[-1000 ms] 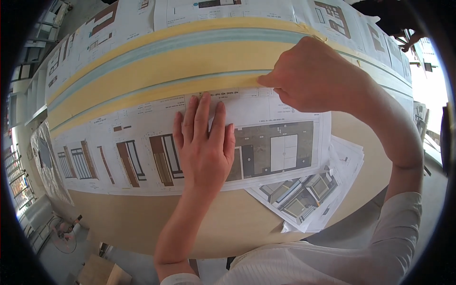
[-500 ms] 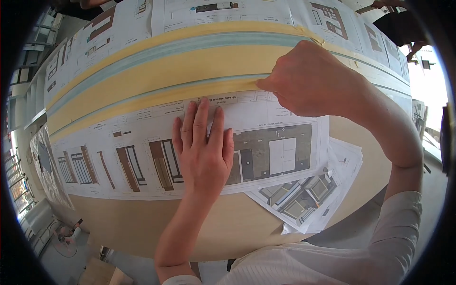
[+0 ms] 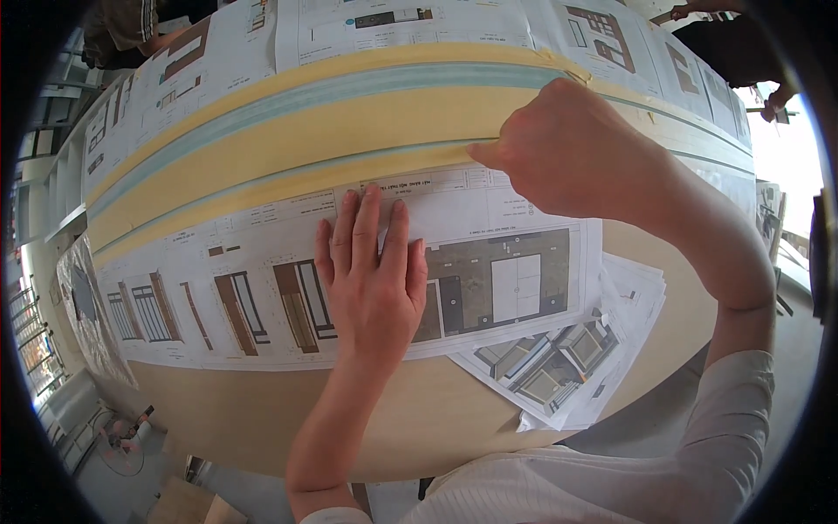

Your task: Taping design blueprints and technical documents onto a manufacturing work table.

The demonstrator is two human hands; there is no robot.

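Resting palm-down with fingers slightly parted, the left hand (image 3: 375,288) lies on a printed drawing sheet (image 3: 471,205). Apart from it, the right hand (image 3: 572,153) is curled, its tip at a yellow strip (image 3: 349,171) just beyond the left fingertips; any grip cannot be told. Loose pages (image 3: 567,349) overlap on the bench (image 3: 236,406), nearer the body than the right hand.
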